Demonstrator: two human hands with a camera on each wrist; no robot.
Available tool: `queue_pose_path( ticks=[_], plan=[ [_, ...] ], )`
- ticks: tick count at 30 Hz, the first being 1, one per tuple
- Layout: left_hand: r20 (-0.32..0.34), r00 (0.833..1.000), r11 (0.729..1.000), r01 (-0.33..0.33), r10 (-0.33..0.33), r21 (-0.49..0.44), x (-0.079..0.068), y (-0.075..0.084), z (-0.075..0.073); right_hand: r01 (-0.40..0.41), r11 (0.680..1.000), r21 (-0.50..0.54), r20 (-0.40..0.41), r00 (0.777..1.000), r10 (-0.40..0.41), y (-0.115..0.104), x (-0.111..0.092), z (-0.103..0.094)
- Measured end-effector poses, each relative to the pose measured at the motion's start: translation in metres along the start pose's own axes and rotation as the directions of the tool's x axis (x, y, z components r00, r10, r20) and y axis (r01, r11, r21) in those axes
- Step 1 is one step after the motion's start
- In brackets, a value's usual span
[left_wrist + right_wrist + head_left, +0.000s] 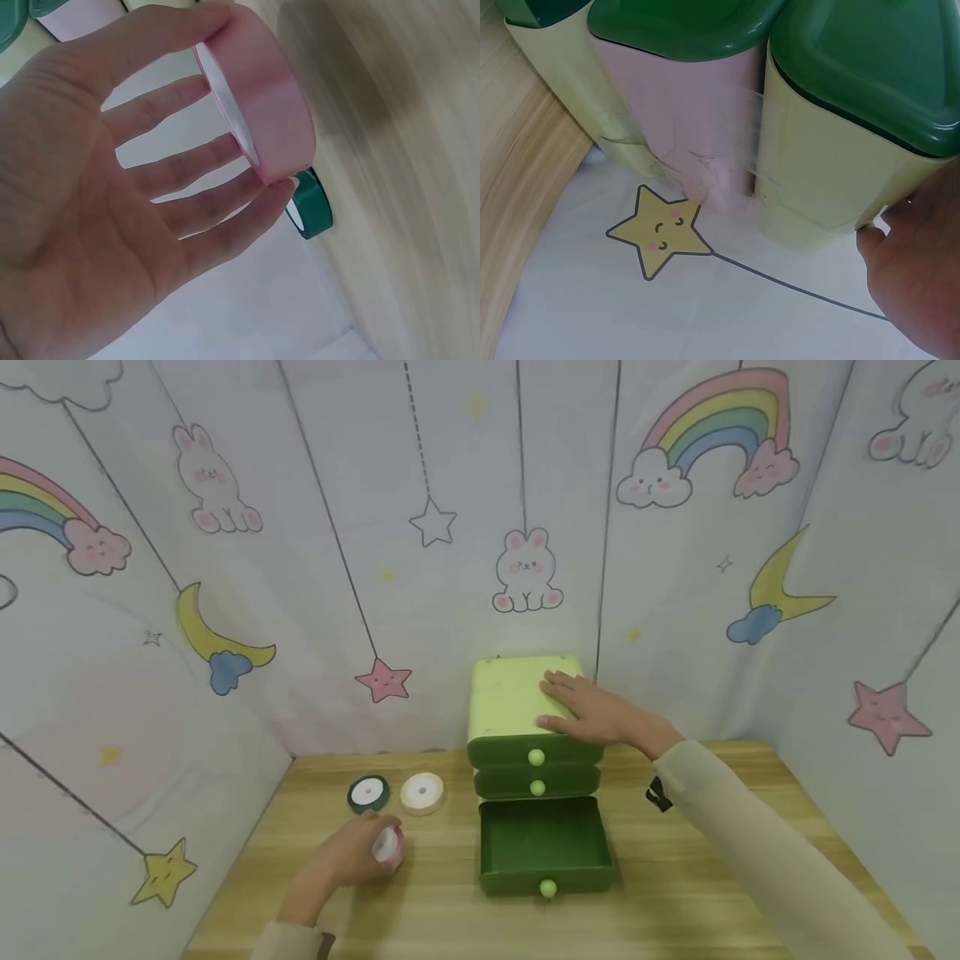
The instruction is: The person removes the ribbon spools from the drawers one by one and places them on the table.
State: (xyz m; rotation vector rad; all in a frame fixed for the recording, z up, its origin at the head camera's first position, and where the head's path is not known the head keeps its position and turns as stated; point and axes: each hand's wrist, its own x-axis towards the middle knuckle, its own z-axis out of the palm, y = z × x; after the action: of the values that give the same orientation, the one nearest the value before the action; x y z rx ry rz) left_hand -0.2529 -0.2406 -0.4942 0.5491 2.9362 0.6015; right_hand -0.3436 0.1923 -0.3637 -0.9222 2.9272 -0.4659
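Note:
My left hand grips a spool of pink ribbon by its edges, between thumb and fingers. In the head view it is over the left part of the table, just in front of a dark green ribbon spool and a cream ribbon spool. My right hand rests with extended fingers on the light green top of a small drawer cabinet. The cabinet's bottom drawer is pulled out, its dark green inside showing. The two upper drawers are pushed in.
The wooden table meets a cartoon-printed cloth backdrop behind and at both sides. A small black object shows by the right sleeve. Round light green knobs stick out from the drawer fronts.

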Motion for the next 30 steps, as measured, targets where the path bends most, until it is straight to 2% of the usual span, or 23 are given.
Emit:
queue_pose_path(
  ticks=[5,16,19,24,30],
  plan=[
    [-0.006,1.0,1.0,-0.013,0.013,0.009,0.006,-0.003,0.002,-0.002,1.0,-0.006,-0.011,1.0,0.002,0.003,-0.001,-0.003],
    [0.024,1.0,1.0,0.006,-0.007,0.022,0.005,-0.017,0.013,0.002,1.0,-0.007,-0.006,1.0,-0.002,0.0,-0.001,0.002],
    [0.01,1.0,1.0,0.002,-0.002,0.024,0.006,-0.021,0.016,0.008,1.0,-0.008,-0.013,1.0,-0.008,0.0,-0.001,0.002],
    [0.003,1.0,1.0,0.015,-0.015,-0.006,0.007,-0.022,0.015,0.002,1.0,-0.013,-0.004,1.0,-0.002,0.001,0.001,0.001],
    [0.003,1.0,1.0,-0.004,0.004,0.003,0.01,-0.023,0.017,0.005,1.0,0.002,-0.002,1.0,-0.005,0.003,0.001,0.002]
  ],
)
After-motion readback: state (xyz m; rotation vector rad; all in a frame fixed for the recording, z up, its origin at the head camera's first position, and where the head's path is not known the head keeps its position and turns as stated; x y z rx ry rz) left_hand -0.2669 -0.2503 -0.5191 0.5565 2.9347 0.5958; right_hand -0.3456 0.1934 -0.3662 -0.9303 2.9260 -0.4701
